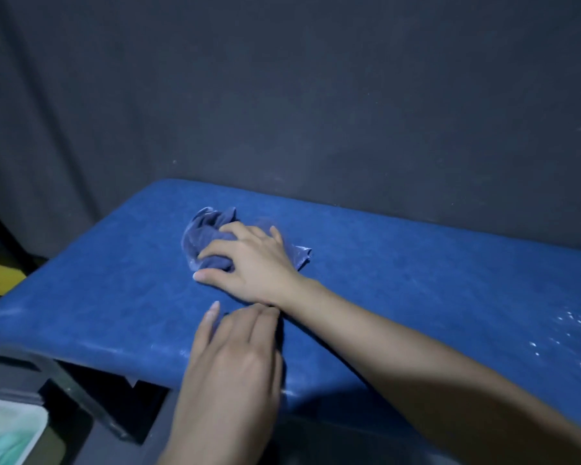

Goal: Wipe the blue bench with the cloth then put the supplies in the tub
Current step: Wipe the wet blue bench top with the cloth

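The blue bench [416,280] runs across the view, its padded top dusted with white powder. A crumpled blue-grey cloth [205,233] lies on the top near the bench's left end. My right hand [252,263] presses down on the cloth with its fingers curled over it. Part of the cloth sticks out behind that hand on the right. My left hand [235,360] rests flat on the bench's near edge, fingers together, holding nothing. A pale tub [31,417] shows at the lower left, below the bench.
White powder specks [571,327] dot the bench top at the right. A dark wall [316,95] stands right behind the bench. A black frame [81,391] and something yellow [0,276] sit to the left, beyond the bench's end.
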A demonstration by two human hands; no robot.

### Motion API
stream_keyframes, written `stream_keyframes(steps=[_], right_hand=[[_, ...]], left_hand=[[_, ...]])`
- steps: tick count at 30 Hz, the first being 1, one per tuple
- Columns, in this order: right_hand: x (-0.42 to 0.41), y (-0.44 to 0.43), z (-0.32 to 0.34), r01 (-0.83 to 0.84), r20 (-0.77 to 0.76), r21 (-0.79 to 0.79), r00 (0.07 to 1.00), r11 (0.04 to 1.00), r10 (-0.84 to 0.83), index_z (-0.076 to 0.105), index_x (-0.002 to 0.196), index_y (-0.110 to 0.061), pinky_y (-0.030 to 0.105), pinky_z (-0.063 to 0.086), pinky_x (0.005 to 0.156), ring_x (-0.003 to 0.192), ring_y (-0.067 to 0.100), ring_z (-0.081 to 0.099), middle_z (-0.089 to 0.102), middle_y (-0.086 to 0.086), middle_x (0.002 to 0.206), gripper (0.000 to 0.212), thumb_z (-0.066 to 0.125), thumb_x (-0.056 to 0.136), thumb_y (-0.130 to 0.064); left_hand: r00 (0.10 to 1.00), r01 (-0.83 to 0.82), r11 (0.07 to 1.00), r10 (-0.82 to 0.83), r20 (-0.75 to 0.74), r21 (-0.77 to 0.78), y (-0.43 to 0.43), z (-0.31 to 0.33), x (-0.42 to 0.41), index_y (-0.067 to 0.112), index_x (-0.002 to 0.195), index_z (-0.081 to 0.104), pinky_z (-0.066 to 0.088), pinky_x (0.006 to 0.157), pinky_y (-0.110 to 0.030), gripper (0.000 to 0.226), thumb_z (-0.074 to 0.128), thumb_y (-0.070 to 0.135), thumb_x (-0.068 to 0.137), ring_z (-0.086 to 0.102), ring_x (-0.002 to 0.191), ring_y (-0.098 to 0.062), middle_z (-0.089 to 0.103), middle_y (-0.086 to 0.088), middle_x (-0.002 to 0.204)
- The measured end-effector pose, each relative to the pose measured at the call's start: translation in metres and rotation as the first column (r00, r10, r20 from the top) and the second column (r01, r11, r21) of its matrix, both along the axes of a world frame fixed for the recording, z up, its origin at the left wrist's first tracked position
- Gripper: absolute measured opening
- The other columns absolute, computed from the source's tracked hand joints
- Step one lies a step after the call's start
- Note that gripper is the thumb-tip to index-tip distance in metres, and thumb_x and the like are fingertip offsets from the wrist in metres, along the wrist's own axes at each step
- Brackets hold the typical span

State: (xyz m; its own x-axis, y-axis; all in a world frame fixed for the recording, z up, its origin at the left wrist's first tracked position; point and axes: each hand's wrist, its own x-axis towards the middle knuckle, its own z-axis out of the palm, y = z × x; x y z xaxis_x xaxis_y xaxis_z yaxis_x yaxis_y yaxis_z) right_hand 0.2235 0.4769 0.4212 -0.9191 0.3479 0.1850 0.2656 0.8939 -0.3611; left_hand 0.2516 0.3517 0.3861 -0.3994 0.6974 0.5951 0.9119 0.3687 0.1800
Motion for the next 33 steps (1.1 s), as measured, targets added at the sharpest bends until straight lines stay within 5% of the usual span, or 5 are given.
stream_keyframes(steps=[5,12,17,23,33], right_hand=[[0.033,-0.025,0.002,-0.118,-0.014,-0.023,0.993,0.993,0.118,0.068,0.103,-0.03,0.056,0.015,0.108,0.123,0.025,0.042,0.05,0.003,0.125,0.024,0.059,0.086,-0.043],[0.095,-0.055,-0.024,0.123,-0.125,0.175,0.987,0.977,-0.102,0.064,0.083,-0.031,0.063,0.042,0.094,0.106,0.028,0.063,0.065,0.002,0.108,0.026,0.043,0.071,-0.04],[0.143,-0.025,-0.024,0.411,-0.111,0.178,0.911,0.894,-0.397,0.066,0.079,-0.035,0.056,0.048,0.089,0.101,0.019,0.068,0.069,-0.005,0.107,0.027,0.044,0.072,-0.049],[0.218,0.052,-0.008,0.71,0.041,0.121,0.694,0.693,-0.719,0.056,0.115,-0.038,0.047,0.015,0.115,0.139,0.016,0.031,0.038,-0.005,0.146,0.027,0.044,0.092,-0.046],[0.265,0.093,-0.006,0.937,0.073,0.132,0.317,0.324,-0.946,0.051,0.124,-0.032,0.052,0.018,0.113,0.133,0.025,0.035,0.04,0.003,0.14,0.033,0.042,0.094,-0.042]], left_hand=[[0.991,-0.134,0.975,0.127,0.048,0.176,-0.025,0.006,-0.008,0.015,0.086,0.05,0.028,0.071,-0.038,0.02,0.04,0.019,0.07,0.041,0.082,-0.026,0.063,-0.016,0.085],[0.964,-0.233,0.896,0.161,0.213,0.377,-0.018,0.015,-0.008,0.001,0.115,0.046,0.032,0.098,-0.055,0.043,0.04,0.021,0.078,0.041,0.115,-0.031,0.055,-0.03,0.125],[0.974,-0.016,0.921,-0.074,0.215,0.39,0.014,0.028,0.027,0.006,0.126,0.039,0.006,0.116,-0.029,0.043,0.036,0.018,0.084,0.032,0.131,-0.028,0.042,-0.016,0.14],[0.938,0.238,0.966,-0.256,0.234,0.103,0.068,0.025,0.081,0.003,0.13,0.04,0.01,0.108,-0.038,0.056,0.037,0.032,0.082,0.034,0.131,-0.03,0.048,-0.021,0.139],[0.912,0.383,0.719,-0.393,0.116,-0.58,0.1,-0.015,0.129,-0.005,0.091,0.071,0.055,0.071,-0.041,0.096,0.046,0.07,0.038,0.073,0.077,-0.038,0.074,-0.025,0.091]])
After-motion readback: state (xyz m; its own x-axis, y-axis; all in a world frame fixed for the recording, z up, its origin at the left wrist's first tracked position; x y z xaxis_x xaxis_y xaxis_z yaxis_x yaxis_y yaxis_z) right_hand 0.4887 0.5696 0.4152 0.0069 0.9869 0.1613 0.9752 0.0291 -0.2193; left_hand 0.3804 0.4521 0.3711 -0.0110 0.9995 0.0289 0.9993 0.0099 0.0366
